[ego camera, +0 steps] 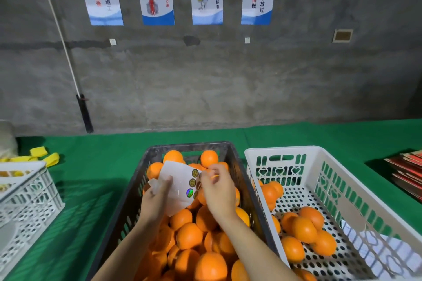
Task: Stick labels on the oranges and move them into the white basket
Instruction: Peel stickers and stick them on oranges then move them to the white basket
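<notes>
A black crate (137,180) in front of me is heaped with oranges (189,235). Over it, my left hand (156,198) holds a white label sheet (178,185) with a few round gold stickers along its right edge. My right hand (217,189) pinches at that edge, fingertips on a sticker; an orange ring shows on one finger. To the right stands the white basket (342,180), with several oranges (303,228) lying on its perforated floor.
A second white basket (29,194) sits at the left on the green table cover (96,166), with yellow pieces (45,157) behind it. Red stacked cards (408,173) lie at the far right. A grey wall with posters rises behind the table.
</notes>
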A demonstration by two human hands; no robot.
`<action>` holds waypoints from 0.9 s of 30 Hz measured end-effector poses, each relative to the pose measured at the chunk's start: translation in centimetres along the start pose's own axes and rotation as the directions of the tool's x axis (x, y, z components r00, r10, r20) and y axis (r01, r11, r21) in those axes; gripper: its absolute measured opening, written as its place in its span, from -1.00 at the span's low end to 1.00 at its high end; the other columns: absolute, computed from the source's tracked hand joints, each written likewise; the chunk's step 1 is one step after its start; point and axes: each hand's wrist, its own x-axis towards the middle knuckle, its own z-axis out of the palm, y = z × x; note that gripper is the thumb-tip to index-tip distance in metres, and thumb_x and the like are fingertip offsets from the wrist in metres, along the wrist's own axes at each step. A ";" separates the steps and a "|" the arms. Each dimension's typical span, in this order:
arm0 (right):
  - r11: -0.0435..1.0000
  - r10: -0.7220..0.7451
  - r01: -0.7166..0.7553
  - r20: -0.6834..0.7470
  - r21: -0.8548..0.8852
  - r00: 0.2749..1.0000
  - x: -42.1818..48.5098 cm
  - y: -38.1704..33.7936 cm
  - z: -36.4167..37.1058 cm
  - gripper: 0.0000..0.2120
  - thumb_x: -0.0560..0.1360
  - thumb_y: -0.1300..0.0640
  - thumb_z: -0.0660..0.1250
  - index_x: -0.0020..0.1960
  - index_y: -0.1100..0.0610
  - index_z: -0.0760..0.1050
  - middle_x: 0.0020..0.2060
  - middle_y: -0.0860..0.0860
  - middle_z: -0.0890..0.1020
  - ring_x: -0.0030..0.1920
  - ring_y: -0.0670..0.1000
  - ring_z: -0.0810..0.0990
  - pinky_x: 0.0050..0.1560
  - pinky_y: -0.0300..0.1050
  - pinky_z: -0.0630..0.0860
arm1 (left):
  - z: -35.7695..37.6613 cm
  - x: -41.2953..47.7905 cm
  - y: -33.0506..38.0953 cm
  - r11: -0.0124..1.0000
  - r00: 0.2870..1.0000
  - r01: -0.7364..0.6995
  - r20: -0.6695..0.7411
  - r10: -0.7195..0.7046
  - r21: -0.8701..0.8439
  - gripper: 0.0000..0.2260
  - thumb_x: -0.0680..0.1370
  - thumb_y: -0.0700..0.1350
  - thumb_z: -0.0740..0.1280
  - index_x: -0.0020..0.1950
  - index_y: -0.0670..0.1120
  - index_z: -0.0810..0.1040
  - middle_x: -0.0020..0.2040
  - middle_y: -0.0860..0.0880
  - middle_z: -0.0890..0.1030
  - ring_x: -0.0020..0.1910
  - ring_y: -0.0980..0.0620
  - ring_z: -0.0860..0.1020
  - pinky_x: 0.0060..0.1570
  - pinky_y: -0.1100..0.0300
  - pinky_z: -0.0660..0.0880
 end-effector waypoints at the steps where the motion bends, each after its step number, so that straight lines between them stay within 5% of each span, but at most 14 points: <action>1: 0.983 -0.117 0.129 0.097 -0.128 0.988 -0.5 -0.1 0.2 -0.90 0.57 -0.05 0.32 0.05 -0.07 0.52 -0.08 -0.12 0.57 -0.03 -0.10 0.52 -0.05 -0.13 0.50 | 0.0 -0.1 0.0 1.000 1.000 0.004 0.006 -0.004 0.006 -0.63 0.54 0.18 0.36 0.20 -0.03 0.56 -0.01 0.03 0.65 -0.08 0.04 0.64 -0.21 0.16 0.57; 3: 0.921 -0.213 0.278 0.244 -0.274 0.946 -0.8 0.0 0.6 -0.67 0.58 -0.13 0.30 0.29 -0.04 0.49 0.21 -0.13 0.50 0.25 -0.09 0.43 0.26 -0.12 0.41 | -0.1 0.2 -0.2 0.999 0.999 0.031 0.032 -0.032 0.011 -0.59 0.53 0.21 0.36 0.24 -0.04 0.55 0.08 -0.03 0.63 0.03 -0.04 0.62 0.02 -0.03 0.58; 6: 0.956 -0.066 0.136 0.262 -0.258 0.963 -0.6 -0.2 0.6 -0.51 0.59 -0.14 0.25 0.49 -0.05 0.34 0.45 -0.12 0.34 0.48 -0.08 0.21 0.51 0.02 0.16 | -0.2 0.1 -0.1 0.999 0.996 0.045 0.076 -0.044 -0.007 -0.67 0.50 0.20 0.41 0.14 0.02 0.60 0.09 -0.06 0.67 0.04 -0.08 0.65 0.07 -0.09 0.58; 7: 0.978 -0.006 0.059 0.260 -0.199 0.965 -0.3 -0.4 0.3 -0.57 0.60 -0.10 0.25 0.45 -0.07 0.38 0.40 -0.11 0.40 0.45 -0.06 0.27 0.48 0.05 0.21 | -0.2 0.1 -0.1 0.999 0.996 0.039 0.075 -0.038 -0.014 -0.67 0.48 0.20 0.43 0.11 0.03 0.61 0.04 -0.04 0.70 -0.01 -0.06 0.67 0.00 -0.04 0.61; 9: 0.998 0.064 -0.065 0.269 -0.006 0.961 -0.1 -0.8 -0.4 -0.84 0.61 0.02 0.26 0.09 -0.18 0.58 0.01 -0.14 0.62 0.11 -0.11 0.53 0.16 -0.04 0.48 | -0.2 -0.1 0.3 0.999 0.999 0.031 0.041 -0.030 -0.029 -0.64 0.44 0.23 0.45 0.08 0.01 0.63 -0.07 0.02 0.73 -0.13 0.00 0.70 -0.19 0.10 0.63; 12: 0.982 0.036 -0.085 0.274 0.168 0.961 0.1 -1.1 -0.8 -0.59 0.59 0.17 0.31 -0.38 -0.14 0.51 -0.45 -0.16 0.50 -0.36 -0.20 0.45 -0.30 -0.33 0.37 | -0.5 0.4 0.5 1.000 0.997 0.001 -0.081 -0.002 -0.010 -0.53 0.37 0.32 0.47 -0.01 -0.06 0.66 -0.09 -0.07 0.71 -0.07 -0.10 0.67 -0.02 -0.09 0.61; 15: 0.940 0.113 -0.155 0.151 0.303 0.982 0.4 -0.9 -0.9 -0.74 0.58 0.16 0.34 -0.29 0.07 0.55 -0.41 -0.03 0.50 -0.34 -0.05 0.46 -0.28 -0.14 0.43 | -0.9 0.5 0.6 0.995 0.974 -0.100 -0.202 0.100 0.012 -0.42 0.40 0.29 0.49 0.21 -0.10 0.56 0.10 -0.08 0.62 0.07 -0.04 0.59 0.02 0.01 0.54; 17: 0.894 0.212 -0.231 0.093 0.384 0.973 0.8 -0.6 -0.9 -0.87 0.59 0.13 0.34 -0.05 0.17 0.61 -0.19 0.09 0.68 -0.16 0.11 0.64 -0.09 0.05 0.60 | -0.9 0.2 0.5 0.934 0.906 -0.259 -0.273 0.324 0.247 -0.43 0.43 0.17 0.51 0.32 -0.05 0.45 0.18 -0.02 0.53 0.15 0.01 0.53 0.09 0.09 0.48; 19: 0.871 0.258 -0.290 0.134 0.398 0.957 0.8 -0.1 -0.8 -0.85 0.60 0.08 0.35 0.05 0.13 0.63 -0.06 0.10 0.72 0.00 0.13 0.69 0.04 0.10 0.63 | -0.7 -0.1 0.2 0.750 0.815 -0.397 -0.173 0.553 0.528 -0.52 0.48 0.07 0.49 0.31 -0.07 0.48 0.20 -0.02 0.51 0.21 0.01 0.47 0.18 0.04 0.45; 22: 0.827 0.278 -0.373 0.270 0.421 0.922 0.2 0.2 -0.6 -0.87 0.54 0.06 0.43 -0.01 0.10 0.69 -0.11 0.07 0.74 -0.03 0.12 0.72 -0.11 -0.07 0.64 | 0.4 -1.2 -0.3 0.525 0.761 -0.533 0.104 0.640 0.664 -0.73 0.51 0.06 0.46 0.16 -0.01 0.60 0.11 0.06 0.59 0.13 0.06 0.52 0.11 0.09 0.48; 24: 0.805 0.302 -0.439 0.360 0.399 0.883 -0.2 0.4 -0.2 -0.87 0.46 0.04 0.51 -0.07 0.09 0.72 -0.11 0.08 0.75 -0.02 0.14 0.72 -0.11 -0.09 0.62 | 1.0 -1.7 -0.9 0.485 0.752 -0.593 0.226 0.620 0.642 -0.77 0.51 0.06 0.45 0.13 0.04 0.63 0.06 0.12 0.60 0.07 0.10 0.55 0.05 0.15 0.52; 27: 0.800 0.263 -0.484 0.518 0.354 0.814 -0.5 0.3 0.2 -0.75 0.43 -0.05 0.53 0.02 0.06 0.72 0.01 0.10 0.73 0.11 0.14 0.68 0.18 0.09 0.57 | 1.0 -1.6 -0.9 0.529 0.766 -0.606 0.258 0.589 0.594 -0.72 0.52 0.13 0.40 0.21 0.13 0.59 0.11 0.23 0.54 0.12 0.23 0.53 0.08 0.28 0.51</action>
